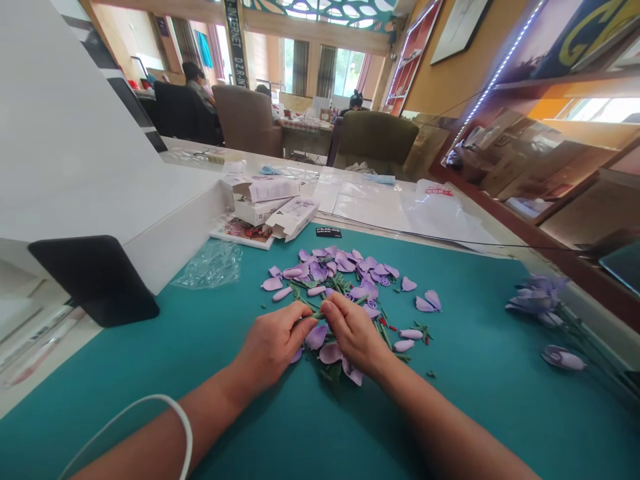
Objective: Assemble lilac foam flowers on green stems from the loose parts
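Lilac foam petals lie in a loose heap on the teal mat, mixed with thin green stems and small green and red bits. My left hand and my right hand meet above the heap, with their fingertips pinching a short green stem piece. Several petals lie just under my hands. A white bangle circles my left wrist. Off to the right rest an assembled lilac foam flower and a bud.
Opened white cartons and a printed card sit beyond the mat, beside a crumpled clear plastic bag. A black stand occupies the left. Plastic sheets cover the far table. Seated people work farther back.
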Motion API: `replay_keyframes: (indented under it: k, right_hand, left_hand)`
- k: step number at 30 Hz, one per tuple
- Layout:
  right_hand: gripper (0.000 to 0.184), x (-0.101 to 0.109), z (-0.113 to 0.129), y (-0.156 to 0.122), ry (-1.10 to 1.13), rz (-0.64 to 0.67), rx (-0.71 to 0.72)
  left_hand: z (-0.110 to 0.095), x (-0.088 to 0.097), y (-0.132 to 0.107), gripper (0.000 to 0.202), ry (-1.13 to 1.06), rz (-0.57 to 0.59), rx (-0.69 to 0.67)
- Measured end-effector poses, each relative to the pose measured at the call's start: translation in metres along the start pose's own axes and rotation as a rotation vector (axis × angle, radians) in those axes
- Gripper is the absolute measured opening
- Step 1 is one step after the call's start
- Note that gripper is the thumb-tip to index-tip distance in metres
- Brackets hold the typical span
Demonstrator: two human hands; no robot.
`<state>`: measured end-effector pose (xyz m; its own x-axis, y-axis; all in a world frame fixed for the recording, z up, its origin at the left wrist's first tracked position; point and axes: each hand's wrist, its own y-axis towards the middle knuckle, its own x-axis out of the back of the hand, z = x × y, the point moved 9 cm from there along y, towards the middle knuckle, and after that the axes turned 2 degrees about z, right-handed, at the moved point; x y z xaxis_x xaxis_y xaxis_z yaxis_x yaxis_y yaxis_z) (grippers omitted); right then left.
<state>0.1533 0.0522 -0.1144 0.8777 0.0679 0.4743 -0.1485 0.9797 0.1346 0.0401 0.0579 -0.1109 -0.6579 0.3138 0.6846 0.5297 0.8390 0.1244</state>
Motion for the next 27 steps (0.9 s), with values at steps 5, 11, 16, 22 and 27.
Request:
replay_keyframes:
  k: [5, 11, 16, 22, 27]
  right_hand:
    - [0.026, -0.010, -0.003, -0.003, -0.027, -0.010, -0.023]
    - [0.026, -0.014, -0.007, -0.004, 0.010, -0.010, -0.026]
    - [0.026, -0.014, -0.007, -0.003, 0.042, -0.015, -0.029]
    - [0.024, -0.011, -0.001, -0.003, 0.010, -0.002, -0.026]
    - [0.023, -0.012, -0.001, -0.006, -0.019, -0.024, -0.038]
  left_hand:
    - [-0.002, -0.004, 0.000, 0.026, 0.019, 0.014, -0.023]
    - [0.000, -0.007, 0.001, 0.024, 0.027, 0.025, -0.002]
    - [0.001, -0.007, 0.000, 0.024, 0.028, 0.017, 0.001]
    - [-0.003, -0.003, 0.001, 0.025, 0.034, -0.005, -0.047]
    - [-0.004, -0.003, -0.001, 0.026, 0.026, -0.017, -0.044]
